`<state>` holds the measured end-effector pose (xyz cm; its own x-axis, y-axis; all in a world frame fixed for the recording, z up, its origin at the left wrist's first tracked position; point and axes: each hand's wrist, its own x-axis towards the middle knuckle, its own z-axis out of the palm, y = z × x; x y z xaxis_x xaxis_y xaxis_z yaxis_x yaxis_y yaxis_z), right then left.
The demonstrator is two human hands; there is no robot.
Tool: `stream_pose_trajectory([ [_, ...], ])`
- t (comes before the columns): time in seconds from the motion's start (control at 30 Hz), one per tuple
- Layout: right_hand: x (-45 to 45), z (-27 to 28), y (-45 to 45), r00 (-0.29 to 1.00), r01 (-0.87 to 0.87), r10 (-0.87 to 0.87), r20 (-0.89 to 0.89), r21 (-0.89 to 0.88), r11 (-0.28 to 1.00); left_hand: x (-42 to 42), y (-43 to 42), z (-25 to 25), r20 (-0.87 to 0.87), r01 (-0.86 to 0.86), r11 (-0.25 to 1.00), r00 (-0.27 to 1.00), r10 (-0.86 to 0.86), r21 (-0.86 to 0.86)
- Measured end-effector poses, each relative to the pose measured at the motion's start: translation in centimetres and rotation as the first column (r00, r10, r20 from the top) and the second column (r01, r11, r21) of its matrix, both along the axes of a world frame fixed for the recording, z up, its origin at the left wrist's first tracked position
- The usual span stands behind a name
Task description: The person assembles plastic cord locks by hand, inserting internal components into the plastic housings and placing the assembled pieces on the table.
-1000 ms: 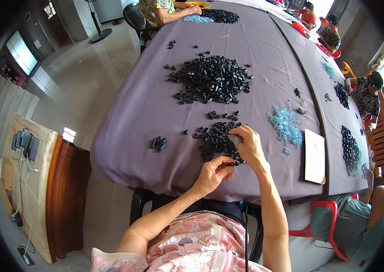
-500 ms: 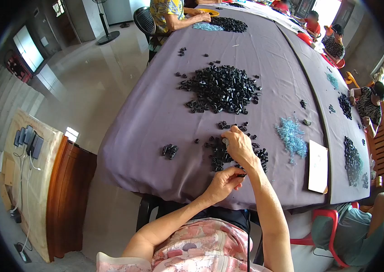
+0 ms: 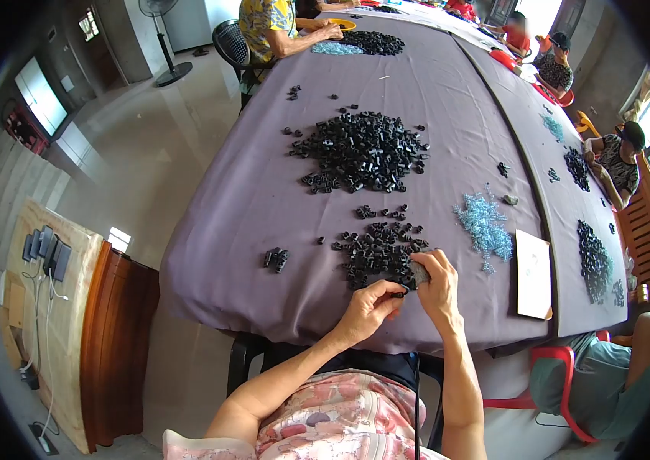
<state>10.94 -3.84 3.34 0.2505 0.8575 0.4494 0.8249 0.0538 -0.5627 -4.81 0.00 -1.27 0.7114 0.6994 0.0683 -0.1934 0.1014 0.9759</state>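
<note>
My left hand [image 3: 371, 310] is pinched shut on a small black plastic piece [image 3: 399, 294] at the near edge of a pile of such pieces [image 3: 378, 249]. Close beside it, my right hand [image 3: 440, 285] has its fingers closed round a grey, stone-like lump [image 3: 419, 272]; its exact kind is unclear. A larger heap of black pieces [image 3: 363, 152] lies farther up the table. To the right of my hands is a pile of small clear-blue pieces [image 3: 484, 230], too fine to make out singly.
A purple-grey cloth [image 3: 225, 230] covers the long table. A small cluster of black pieces [image 3: 276, 259] lies left, a white card [image 3: 533, 274] right, and a dark stone-like lump [image 3: 510, 200] beyond it. Several people sit around the table, one in a yellow patterned shirt [image 3: 263, 31].
My right hand has come back from over the near black pile, with the grey lump, to beside my left hand. The left hand keeps its pinch. The view has shifted slightly.
</note>
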Motion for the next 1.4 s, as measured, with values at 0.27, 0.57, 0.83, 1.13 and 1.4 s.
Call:
stream_pose_trajectory([
  [0.27,0.2,-1.2,-4.2,0.969,0.224,-0.212,-0.131,0.082,0.971,0.2,-0.2,0.4,-0.02,-0.028,1.0,0.999,0.028,-0.001],
  [0.57,0.7,-2.1,-4.4,0.952,0.27,-0.281,-0.12,-0.103,0.957,0.1,-0.3,0.6,-0.034,-0.034,0.999,0.999,0.034,-0.017],
  [0.83,1.1,-2.5,-1.2,0.977,0.177,-0.179,-0.116,-0.029,0.984,0.2,-0.1,0.3,-0.036,-0.021,0.999,0.999,0.022,0.032],
  [1.13,0.7,-3.2,-3.7,0.959,0.138,-0.122,-0.256,0.049,0.989,-0.1,-0.1,0.6,-0.017,-0.013,1.0,1.0,0.013,0.009],
  [1.4,1.3,-3.7,-3.7,0.906,0.219,-0.163,-0.391,0.104,0.97,0.1,0.1,0.2,0.08,-0.03,0.996,0.996,0.037,-0.087],
])
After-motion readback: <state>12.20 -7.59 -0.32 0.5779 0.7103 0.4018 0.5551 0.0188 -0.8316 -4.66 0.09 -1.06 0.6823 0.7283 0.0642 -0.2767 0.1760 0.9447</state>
